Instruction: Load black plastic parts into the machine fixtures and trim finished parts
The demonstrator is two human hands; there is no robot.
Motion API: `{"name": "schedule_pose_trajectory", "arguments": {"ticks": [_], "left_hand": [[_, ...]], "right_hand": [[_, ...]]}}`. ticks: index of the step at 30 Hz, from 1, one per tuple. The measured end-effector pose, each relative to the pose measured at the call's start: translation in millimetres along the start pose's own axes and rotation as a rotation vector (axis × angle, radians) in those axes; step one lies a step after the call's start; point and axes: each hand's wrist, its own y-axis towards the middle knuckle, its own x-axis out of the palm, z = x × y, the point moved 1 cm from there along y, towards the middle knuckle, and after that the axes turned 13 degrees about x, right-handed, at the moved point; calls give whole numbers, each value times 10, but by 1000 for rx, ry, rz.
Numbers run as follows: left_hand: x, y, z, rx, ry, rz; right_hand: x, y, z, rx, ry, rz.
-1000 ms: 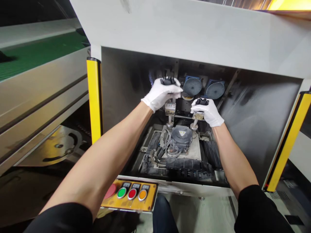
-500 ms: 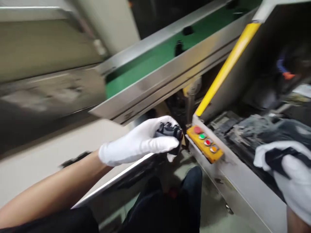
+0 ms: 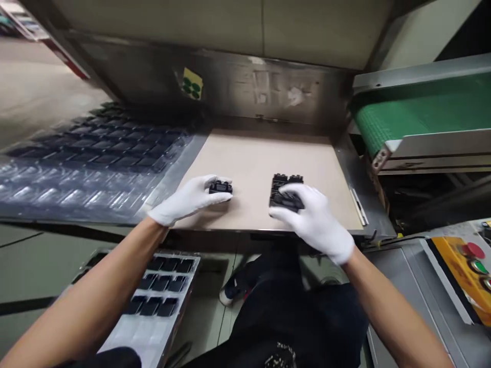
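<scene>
Black blocks (image 3: 279,180) sit on the board (image 3: 245,153) right of the middle, the right hand (image 3: 314,220) around them, how tight I can't tell, while the left hand (image 3: 192,199) holds one block (image 3: 221,188) near the middle, not let go yet.

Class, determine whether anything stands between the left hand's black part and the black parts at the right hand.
Nothing visible does: between the small black part in the left hand and the black parts at the right hand, only the beige board shows. The right hand partly covers them.
</scene>
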Motion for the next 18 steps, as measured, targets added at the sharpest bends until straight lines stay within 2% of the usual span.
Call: {"name": "schedule_pose_trajectory", "arguments": {"ticks": [2,4,6,8,10,11,13,16,17,18], "left_hand": [[-87,-3,-287,19,65,-36],[-147,34,-499,61,152,-78],[-203,88,-650,97,208,-122],[-260,121,-744,119,232,-173],[-296,102,-778,137,232,-202],[-297,71,-769,149,231,-179],[-241,-20,-685,212,259,-26],[51,-153,-394,413,420,298],[211,-171,-265,489,496,329],[392,-168,-134,554,573,311]], "right_hand": [[482,506,-184,-50,-247,-134],[874,879,-279,-33,-466,-290],[1126,1094,-334,-12,-600,-409],[1225,1167,-368,-2,-656,-464],[1176,1134,-367,-10,-661,-443],[1097,1087,-343,-31,-649,-405],[844,945,-236,-105,-594,-275],[336,635,70,-171,-518,-6],[182,519,190,-163,-519,81],[57,404,307,-145,-532,150]]}}
